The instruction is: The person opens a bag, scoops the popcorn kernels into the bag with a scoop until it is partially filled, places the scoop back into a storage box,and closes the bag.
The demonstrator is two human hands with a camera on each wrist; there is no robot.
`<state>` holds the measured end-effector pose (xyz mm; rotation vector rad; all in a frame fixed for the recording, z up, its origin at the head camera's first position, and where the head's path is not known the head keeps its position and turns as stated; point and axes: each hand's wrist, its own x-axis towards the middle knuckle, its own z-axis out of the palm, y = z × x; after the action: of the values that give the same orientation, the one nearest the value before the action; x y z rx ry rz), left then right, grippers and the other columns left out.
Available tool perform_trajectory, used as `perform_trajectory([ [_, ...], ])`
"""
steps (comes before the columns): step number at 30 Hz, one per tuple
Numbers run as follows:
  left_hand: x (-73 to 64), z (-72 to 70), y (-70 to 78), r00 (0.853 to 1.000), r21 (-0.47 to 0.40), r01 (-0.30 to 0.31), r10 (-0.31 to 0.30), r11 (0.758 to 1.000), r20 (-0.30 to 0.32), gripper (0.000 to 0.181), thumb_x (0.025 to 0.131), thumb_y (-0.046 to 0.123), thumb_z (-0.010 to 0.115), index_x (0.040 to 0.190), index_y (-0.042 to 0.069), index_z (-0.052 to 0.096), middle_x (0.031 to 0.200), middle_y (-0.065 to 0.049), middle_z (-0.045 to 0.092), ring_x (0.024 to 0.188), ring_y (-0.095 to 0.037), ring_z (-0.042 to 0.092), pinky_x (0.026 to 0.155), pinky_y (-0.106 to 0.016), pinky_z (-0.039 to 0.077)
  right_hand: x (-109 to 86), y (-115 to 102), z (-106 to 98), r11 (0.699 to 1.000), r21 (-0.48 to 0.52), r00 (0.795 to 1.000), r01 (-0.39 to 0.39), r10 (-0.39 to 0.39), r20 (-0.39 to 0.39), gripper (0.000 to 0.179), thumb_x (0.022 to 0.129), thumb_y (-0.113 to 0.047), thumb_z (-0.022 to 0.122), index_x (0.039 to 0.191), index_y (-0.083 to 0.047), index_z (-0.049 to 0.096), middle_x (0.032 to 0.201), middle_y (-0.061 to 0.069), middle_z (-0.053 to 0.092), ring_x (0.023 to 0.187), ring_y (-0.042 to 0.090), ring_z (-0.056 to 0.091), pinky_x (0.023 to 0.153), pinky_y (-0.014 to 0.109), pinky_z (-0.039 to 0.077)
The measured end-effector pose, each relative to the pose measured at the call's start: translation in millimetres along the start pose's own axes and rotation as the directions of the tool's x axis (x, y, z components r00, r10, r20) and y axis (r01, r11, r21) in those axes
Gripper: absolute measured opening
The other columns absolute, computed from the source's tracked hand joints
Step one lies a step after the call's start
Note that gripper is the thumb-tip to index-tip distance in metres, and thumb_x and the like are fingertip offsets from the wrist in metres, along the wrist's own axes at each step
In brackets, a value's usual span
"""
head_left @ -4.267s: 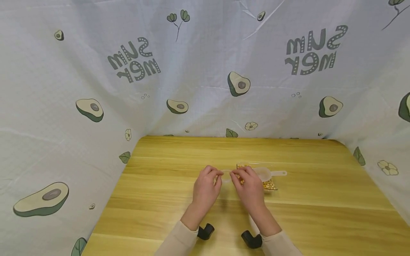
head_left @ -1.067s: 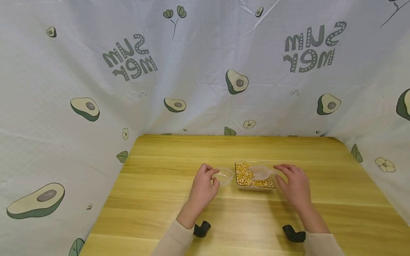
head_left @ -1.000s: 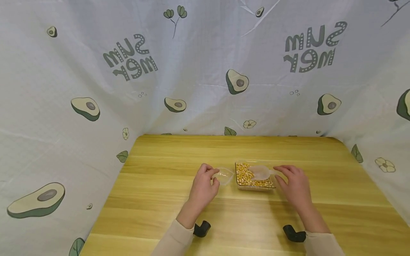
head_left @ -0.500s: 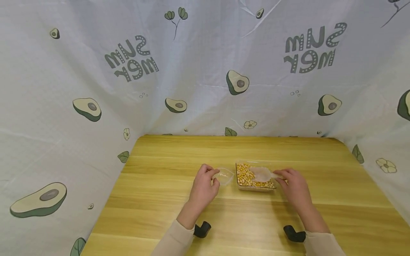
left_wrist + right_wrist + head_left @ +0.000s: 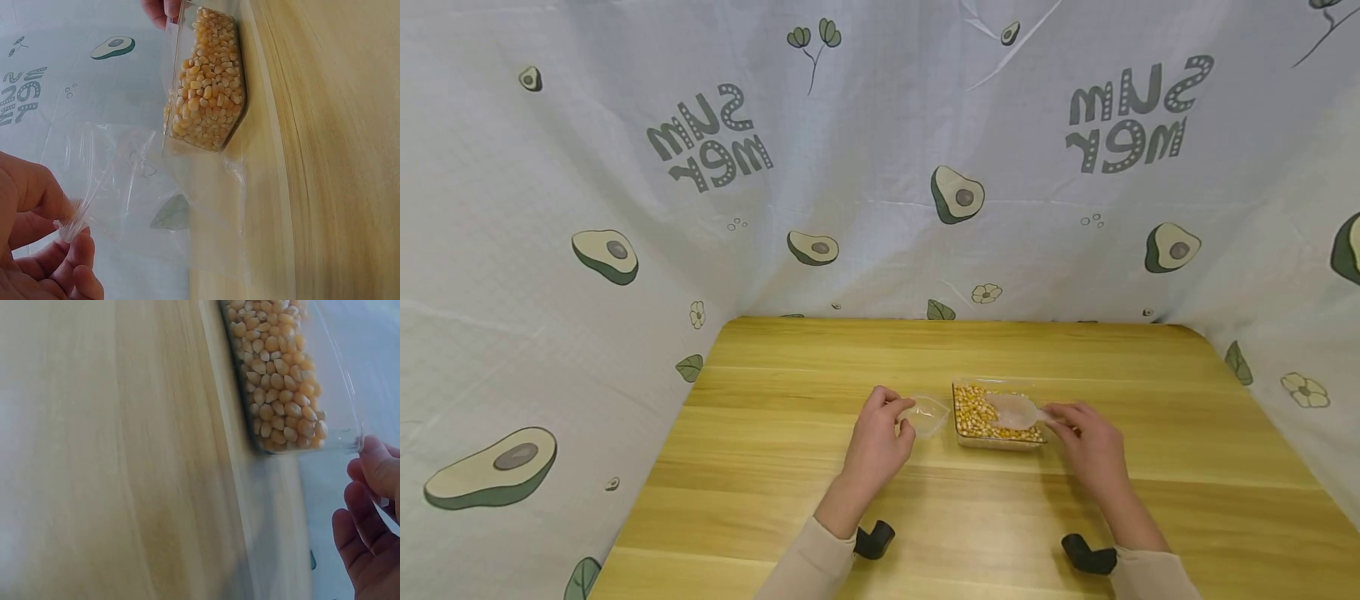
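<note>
On the table [image 5: 790, 492], left hand [image 5: 875, 440] pinches a clear bag [image 5: 925, 414]; right hand [image 5: 1088, 446] pinches a scoop [image 5: 1017, 411].

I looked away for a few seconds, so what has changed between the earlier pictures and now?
The right hand left the small clear bag, swung right past the tray of corn kernels, then came back in and took hold of the clear scoop by its handle. The left hand kept pinching the bag; the tray stayed put on the table.

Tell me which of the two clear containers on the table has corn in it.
The larger tray by the right hand; the small one that the left hand pinches looks empty.
</note>
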<state>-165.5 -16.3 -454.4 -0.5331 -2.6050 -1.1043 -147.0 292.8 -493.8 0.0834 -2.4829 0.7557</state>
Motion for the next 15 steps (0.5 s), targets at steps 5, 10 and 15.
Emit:
perform_trajectory([
  [5, 0.6, 0.8, -0.1, 1.000, 0.010, -0.010, 0.010, 1.000, -0.008, 0.029, 0.084, -0.003, 0.065, 0.110, 0.001, 0.075, 0.103, -0.009, 0.059, 0.076, -0.010, 0.050, 0.065, -0.019, 0.045, -3.1, 2.7, 1.4, 0.997, 0.057, 0.999, -0.046, 0.047, -0.012, 0.021, 0.081, 0.001, 0.077, 0.101, -0.004, 0.076, 0.095, 0.012, 0.072, 0.077, -0.021, 0.046, 0.062, 0.004, 0.040],
  [10, 0.4, 0.4, 0.6, 1.000, 0.020, -0.017, 0.017, 1.000, -0.012, 0.028, 0.085, -0.002, 0.065, 0.111, 0.002, 0.075, 0.103, -0.008, 0.059, 0.076, -0.010, 0.050, 0.065, -0.019, 0.045, -6.6, 3.3, 2.3, 0.990, 0.104, 0.995, -0.100, 0.102, -0.016, 0.020, 0.084, 0.001, 0.074, 0.103, -0.002, 0.076, 0.098, 0.015, 0.072, 0.080, -0.024, 0.043, 0.066, 0.000, 0.040],
  [15, 0.0, 0.0, 2.1, 1.000, 0.018, -0.009, 0.010, 1.000, -0.005, 0.028, 0.085, -0.002, 0.065, 0.111, 0.002, 0.075, 0.104, -0.008, 0.060, 0.076, -0.010, 0.049, 0.065, -0.019, 0.044, -9.5, 3.7, 1.6, 0.978, 0.117, 0.985, -0.171, 0.171, 0.003, 0.021, 0.087, -0.001, 0.072, 0.107, -0.003, 0.076, 0.102, 0.015, 0.072, 0.081, -0.025, 0.042, 0.068, -0.001, 0.040],
])
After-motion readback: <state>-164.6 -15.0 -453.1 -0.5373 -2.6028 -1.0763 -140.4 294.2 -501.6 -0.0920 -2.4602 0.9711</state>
